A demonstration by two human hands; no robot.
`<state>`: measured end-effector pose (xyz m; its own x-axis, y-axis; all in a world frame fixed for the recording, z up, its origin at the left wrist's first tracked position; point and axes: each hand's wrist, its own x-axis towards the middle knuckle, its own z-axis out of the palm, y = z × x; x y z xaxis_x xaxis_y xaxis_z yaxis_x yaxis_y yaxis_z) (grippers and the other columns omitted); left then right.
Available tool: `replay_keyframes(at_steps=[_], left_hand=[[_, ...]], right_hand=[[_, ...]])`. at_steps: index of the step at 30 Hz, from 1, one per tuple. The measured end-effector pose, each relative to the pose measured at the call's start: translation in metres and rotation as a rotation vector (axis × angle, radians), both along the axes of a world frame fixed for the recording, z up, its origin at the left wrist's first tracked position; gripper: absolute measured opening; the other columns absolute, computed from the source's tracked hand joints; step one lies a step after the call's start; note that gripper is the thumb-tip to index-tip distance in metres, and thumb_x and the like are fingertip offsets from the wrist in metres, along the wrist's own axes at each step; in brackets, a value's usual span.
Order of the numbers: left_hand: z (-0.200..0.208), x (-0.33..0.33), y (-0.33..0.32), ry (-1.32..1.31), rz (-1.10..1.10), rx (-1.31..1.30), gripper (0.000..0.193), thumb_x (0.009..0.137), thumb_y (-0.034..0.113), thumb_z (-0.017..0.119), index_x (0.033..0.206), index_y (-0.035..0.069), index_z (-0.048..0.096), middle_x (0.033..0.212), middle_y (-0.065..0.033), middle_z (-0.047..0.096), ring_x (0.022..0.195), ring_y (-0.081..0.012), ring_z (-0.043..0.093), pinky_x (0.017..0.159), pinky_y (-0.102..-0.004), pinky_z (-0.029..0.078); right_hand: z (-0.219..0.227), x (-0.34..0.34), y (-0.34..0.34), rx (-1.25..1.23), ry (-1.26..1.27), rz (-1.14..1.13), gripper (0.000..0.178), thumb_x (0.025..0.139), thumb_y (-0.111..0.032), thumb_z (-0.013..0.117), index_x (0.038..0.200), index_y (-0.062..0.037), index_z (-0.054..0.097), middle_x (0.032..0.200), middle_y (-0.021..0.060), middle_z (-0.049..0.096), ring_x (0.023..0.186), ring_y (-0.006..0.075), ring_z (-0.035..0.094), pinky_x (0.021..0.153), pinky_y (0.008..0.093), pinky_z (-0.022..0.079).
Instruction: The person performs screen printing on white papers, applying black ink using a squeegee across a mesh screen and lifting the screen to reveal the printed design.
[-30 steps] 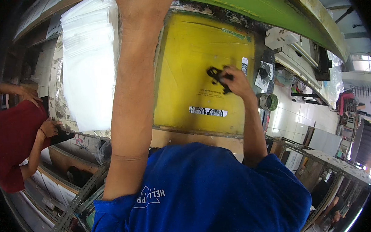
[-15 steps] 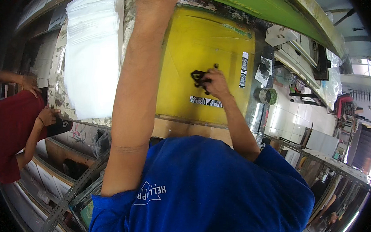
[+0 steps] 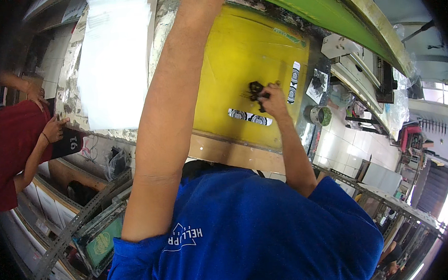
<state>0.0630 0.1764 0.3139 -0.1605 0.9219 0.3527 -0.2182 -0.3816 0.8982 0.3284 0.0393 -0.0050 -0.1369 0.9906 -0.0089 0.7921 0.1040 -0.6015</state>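
holding a black wad [image 3: 256, 89], the right hand [image 3: 274, 99] adjoins emblem-printed strips [image 3: 293, 82].

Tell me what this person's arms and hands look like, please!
The left arm and right arm come out of short, bright blue sleeves and are bare below, with no watch or bracelet in sight. The right hand wears no glove, but it's too blurry for small marks. The left fingers are outside the picture.

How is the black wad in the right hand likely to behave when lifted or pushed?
The black wad is probably floppy, since it bunches unevenly. It looks light, being small beside the right hand. Rolling seems unlikely, given its irregular outline.
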Motion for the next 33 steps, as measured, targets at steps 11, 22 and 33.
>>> replay_keyframes(at_steps=[11, 22, 33], left_hand=[[-0.008, 0.009, -0.005, 0.05, -0.036, -0.078, 0.035, 0.086, 0.025, 0.079, 0.106, -0.004, 0.073, 0.094, -0.0085, 0.074, 0.084, -0.0132, 0.065, 0.076, -0.0267, 0.049], [-0.016, 0.015, -0.012, 0.082, -0.009, -0.087, 0.041, 0.083, 0.033, 0.081, 0.104, -0.002, 0.073, 0.091, -0.0078, 0.072, 0.08, -0.0138, 0.062, 0.076, -0.0273, 0.047], [-0.023, 0.006, -0.009, 0.102, 0.062, -0.179, 0.037, 0.081, 0.034, 0.082, 0.092, 0.001, 0.072, 0.081, -0.0065, 0.068, 0.073, -0.0147, 0.059, 0.069, -0.0295, 0.045]], right_hand=[[-0.004, -0.04, 0.003, 0.141, 0.049, 0.009, 0.016, 0.066, -0.001, 0.076, 0.078, -0.0023, 0.066, 0.086, 0.0159, 0.062, 0.087, 0.0382, 0.06, 0.077, 0.0436, 0.049], [-0.004, -0.066, 0.003, 0.117, -0.048, -0.021, 0.016, 0.065, -0.008, 0.073, 0.08, -0.0078, 0.069, 0.089, 0.0128, 0.063, 0.095, 0.034, 0.06, 0.083, 0.0458, 0.048], [-0.002, 0.023, -0.022, 0.077, -0.053, -0.089, 0.016, 0.065, -0.005, 0.077, 0.079, -0.0039, 0.069, 0.086, 0.0151, 0.062, 0.09, 0.0365, 0.06, 0.082, 0.0444, 0.048]])
